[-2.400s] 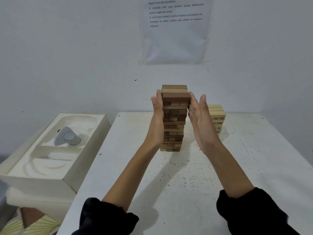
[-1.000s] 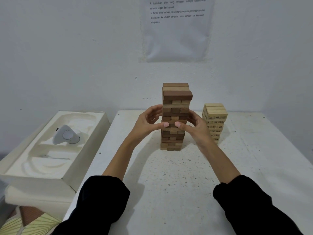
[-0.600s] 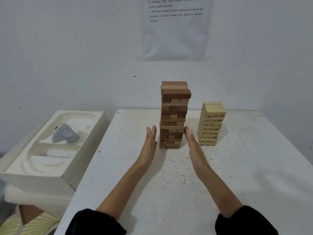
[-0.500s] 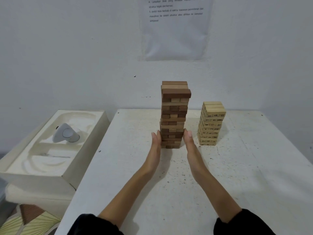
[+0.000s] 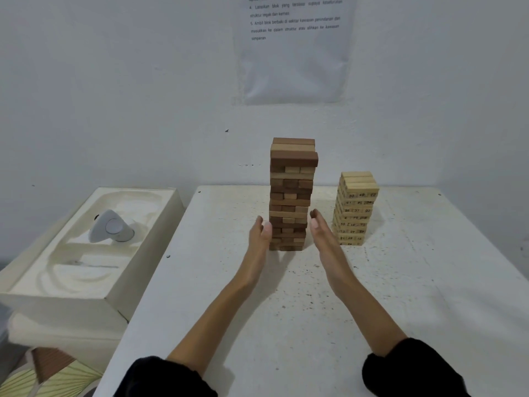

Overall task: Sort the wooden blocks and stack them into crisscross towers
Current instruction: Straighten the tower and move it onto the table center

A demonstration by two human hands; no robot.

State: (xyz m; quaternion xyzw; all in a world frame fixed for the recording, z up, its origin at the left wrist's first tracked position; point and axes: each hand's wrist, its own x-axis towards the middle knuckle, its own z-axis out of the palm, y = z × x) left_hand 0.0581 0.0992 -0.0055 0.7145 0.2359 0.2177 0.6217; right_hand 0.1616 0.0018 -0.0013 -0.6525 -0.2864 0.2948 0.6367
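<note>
A tall crisscross tower of brown and tan blocks [image 5: 292, 193] stands at the middle back of the white table [image 5: 400, 282]. One dark block near its top juts out to the right. A shorter tower of pale numbered blocks [image 5: 356, 209] stands to its right. My left hand [image 5: 260, 234] is flat and upright at the lower left side of the brown tower, its fingertips at the blocks. My right hand [image 5: 322, 233] is flat at the lower right side, a small gap from the tower. Neither hand holds anything.
A cream moulded tray [image 5: 86, 253] with a white rounded gadget [image 5: 110, 227] sits on a box left of the table. A printed sheet [image 5: 294, 47] hangs on the wall behind the towers. The wall is close behind both towers.
My hands went from cupping the tower's upper part, down to its middle, then to flat palms beside its base. In the last half second they barely moved.
</note>
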